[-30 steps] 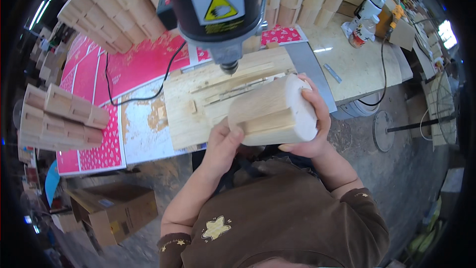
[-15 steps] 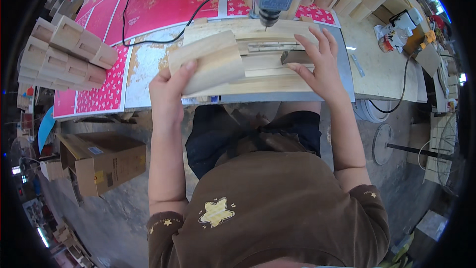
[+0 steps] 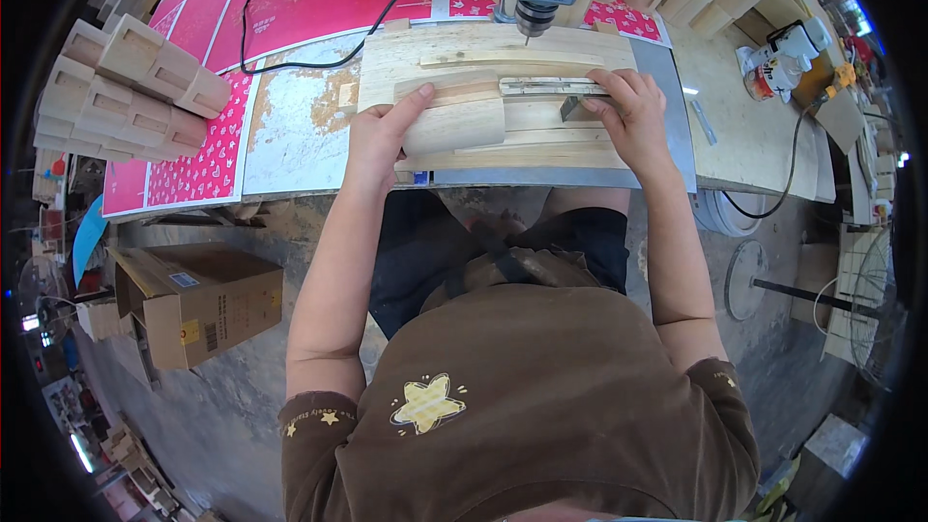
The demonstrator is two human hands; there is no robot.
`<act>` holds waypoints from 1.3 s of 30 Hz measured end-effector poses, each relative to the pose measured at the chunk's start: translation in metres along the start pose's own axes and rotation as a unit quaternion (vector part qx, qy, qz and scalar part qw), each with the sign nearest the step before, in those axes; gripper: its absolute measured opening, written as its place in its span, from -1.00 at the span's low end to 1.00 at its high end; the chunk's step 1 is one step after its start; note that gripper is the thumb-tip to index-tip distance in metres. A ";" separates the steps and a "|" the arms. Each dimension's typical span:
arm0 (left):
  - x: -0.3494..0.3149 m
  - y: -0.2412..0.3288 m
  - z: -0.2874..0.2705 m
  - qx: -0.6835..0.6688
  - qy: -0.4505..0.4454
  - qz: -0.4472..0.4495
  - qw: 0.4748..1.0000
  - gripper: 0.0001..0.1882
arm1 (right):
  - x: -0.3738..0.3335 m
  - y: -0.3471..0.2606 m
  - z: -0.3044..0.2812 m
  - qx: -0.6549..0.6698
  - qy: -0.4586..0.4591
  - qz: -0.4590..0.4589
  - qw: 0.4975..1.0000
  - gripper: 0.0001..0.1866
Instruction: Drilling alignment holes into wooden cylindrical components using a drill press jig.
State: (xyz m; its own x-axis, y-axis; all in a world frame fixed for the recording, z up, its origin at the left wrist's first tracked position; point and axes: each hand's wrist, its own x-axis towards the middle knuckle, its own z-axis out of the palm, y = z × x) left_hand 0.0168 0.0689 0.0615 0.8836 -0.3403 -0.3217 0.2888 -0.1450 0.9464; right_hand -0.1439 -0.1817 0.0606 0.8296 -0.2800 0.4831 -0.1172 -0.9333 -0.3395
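Left hand (image 3: 380, 138) grips wooden block (image 3: 454, 126), thumb atop; right hand (image 3: 634, 118) half-curled at dark metal plate (image 3: 568, 108), hold unclear.

block (image 3: 452, 126) lying end-on to strip (image 3: 551, 87)

the block is pale wood with a rounded near side and a browner band lengthwise on top. it lies on its side on the board (image 3: 387, 56), long axis running left to right. its right end is at the whitish, dark-marked strip; contact is unclear. a small dark plate (image 3: 569, 109) sits on the strip's near side.
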 end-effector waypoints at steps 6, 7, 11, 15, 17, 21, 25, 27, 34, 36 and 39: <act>0.002 -0.010 0.029 0.012 -0.046 0.009 0.999 -0.46 | 0.001 -0.016 0.003 0.004 -0.012 -0.019 1.000 -0.65; 0.001 -0.011 0.034 0.014 -0.070 0.006 0.997 -0.47 | 0.000 -0.017 0.003 0.000 -0.027 -0.041 0.999 -0.62; -0.008 -0.022 0.040 -0.083 -0.041 0.079 0.993 -0.51 | -0.005 -0.006 0.005 0.105 0.050 0.011 0.993 -0.55; -0.020 -0.043 0.044 0.035 -0.046 0.236 0.970 -0.42 | -0.014 0.009 0.013 0.059 0.105 0.064 0.991 -0.47; -0.020 -0.051 0.047 0.255 0.013 0.431 0.866 -0.30 | -0.012 0.011 0.018 0.000 0.103 0.092 0.990 -0.47; 0.004 -0.054 0.052 0.330 0.062 0.409 0.849 -0.21 | 0.007 0.005 0.024 -0.118 0.144 0.068 0.980 -0.48; 0.024 -0.053 0.042 0.321 0.072 0.386 0.862 -0.26 | 0.023 0.002 0.035 -0.078 0.128 0.071 0.986 -0.49; 0.031 -0.052 0.034 0.357 0.037 0.369 0.857 -0.33 | 0.021 0.006 0.039 -0.058 0.124 0.069 0.988 -0.48; 0.042 -0.057 0.029 0.351 0.009 0.394 0.849 -0.35 | 0.052 0.000 -0.040 0.158 -0.006 0.093 0.983 -0.60; 0.042 -0.058 0.029 0.360 0.014 0.397 0.844 -0.35 | 0.097 -0.019 -0.085 0.014 0.167 0.033 0.985 -0.70; 0.041 -0.058 0.029 0.359 0.017 0.402 0.842 -0.35 | 0.186 -0.037 -0.132 0.251 0.316 0.158 0.901 -0.68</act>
State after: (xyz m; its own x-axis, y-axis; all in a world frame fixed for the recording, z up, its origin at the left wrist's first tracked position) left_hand 0.0257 0.0365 -0.0071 0.7016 -0.5709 0.4264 -0.6936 -0.4099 0.5924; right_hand -0.0570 -0.2294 0.2696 0.3031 -0.7341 0.6076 0.1012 -0.6092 -0.7865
